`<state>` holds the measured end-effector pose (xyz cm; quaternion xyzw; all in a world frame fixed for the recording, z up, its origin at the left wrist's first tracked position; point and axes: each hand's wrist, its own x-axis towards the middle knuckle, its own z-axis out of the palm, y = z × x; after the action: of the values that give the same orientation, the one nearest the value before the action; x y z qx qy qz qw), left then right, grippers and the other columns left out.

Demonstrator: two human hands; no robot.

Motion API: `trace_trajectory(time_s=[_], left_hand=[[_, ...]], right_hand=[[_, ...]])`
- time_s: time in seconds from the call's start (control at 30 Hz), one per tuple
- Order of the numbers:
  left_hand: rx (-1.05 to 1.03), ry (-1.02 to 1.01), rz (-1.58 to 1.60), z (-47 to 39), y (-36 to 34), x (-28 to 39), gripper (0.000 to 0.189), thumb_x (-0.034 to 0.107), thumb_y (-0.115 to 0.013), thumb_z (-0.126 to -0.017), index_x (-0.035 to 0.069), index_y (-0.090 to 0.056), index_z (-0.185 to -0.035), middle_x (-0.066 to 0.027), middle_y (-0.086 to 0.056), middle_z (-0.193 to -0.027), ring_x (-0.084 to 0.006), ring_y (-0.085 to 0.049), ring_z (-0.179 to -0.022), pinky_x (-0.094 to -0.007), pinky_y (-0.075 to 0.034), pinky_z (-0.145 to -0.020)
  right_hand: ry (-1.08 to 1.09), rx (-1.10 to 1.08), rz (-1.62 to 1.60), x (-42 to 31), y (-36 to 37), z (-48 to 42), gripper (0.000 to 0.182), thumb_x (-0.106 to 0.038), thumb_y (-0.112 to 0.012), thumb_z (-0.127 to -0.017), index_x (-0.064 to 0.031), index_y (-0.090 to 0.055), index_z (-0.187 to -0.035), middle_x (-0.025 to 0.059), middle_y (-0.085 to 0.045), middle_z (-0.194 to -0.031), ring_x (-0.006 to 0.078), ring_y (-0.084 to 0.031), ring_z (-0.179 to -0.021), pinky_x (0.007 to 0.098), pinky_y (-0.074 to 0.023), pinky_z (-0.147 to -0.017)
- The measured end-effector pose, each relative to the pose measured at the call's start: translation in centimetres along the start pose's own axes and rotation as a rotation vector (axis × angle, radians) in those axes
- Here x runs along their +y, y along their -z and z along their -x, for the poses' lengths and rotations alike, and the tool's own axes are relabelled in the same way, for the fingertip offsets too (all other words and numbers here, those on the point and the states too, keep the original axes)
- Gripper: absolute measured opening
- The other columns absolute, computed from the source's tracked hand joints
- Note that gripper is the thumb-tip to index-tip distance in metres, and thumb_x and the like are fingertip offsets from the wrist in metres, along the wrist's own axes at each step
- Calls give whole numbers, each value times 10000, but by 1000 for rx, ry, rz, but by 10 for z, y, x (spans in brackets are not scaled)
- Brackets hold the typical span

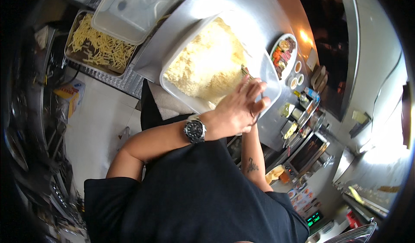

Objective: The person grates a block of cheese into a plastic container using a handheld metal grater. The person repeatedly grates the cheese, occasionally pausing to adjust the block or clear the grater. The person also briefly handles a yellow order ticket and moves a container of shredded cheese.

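Observation:
A large translucent plastic tub (176, 95) stands before me, heaped with pale, fluffy crumbs (207, 61) that look like breadcrumbs. My left hand (235, 108), with a dark-faced watch on the wrist, reaches over the tub's near right corner, fingers bent. By its fingertips shows the end of a thin utensil or piece (245, 70), too blurred to name. Behind the left hand my right hand is mostly hidden; only its tattooed forearm (251, 158) shows plainly, coming up from below. Which hand holds the thin piece cannot be made out.
Left of the steel counter (171, 32), a metal tray of cut potato sticks (100, 45) sits partly under a translucent container (129, 9). On the right are an oval plate of food (283, 56), small sauce cups (293, 82) and ingredient containers (290, 129). A folded cloth (167, 102) lies at the near edge.

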<state>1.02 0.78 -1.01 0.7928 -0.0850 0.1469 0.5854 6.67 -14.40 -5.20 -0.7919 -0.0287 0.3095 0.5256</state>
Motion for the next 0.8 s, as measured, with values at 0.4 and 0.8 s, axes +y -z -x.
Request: trace_trajectory(time_s=[0.4, 0.8], left_hand=[[-87, -76, 88, 19, 39, -36, 918, 104, -926, -621, 164, -287, -1277, -210, -408, -1408, -444, -496, -1319, -513, -499, -1090], [-195, -76, 49, 24, 50, -48, 924, 135, -909, -691, 198, -217, -1299, -207, -351, -1434, -463, -383, -1445, -542, -418, -1185]], right_hand=[[216, 175, 202, 33, -15, -4, 569, -176, -625, -1038, -77, -451, -1571, 218, -547, -1428, 312, -496, -1356, 402, -396, -1138], [-9, 92, 120, 33, 0, 0, 674, -322, -680, -992, -53, -442, -1563, 316, -513, -1472, 376, -483, -1409, 441, -418, -1140]])
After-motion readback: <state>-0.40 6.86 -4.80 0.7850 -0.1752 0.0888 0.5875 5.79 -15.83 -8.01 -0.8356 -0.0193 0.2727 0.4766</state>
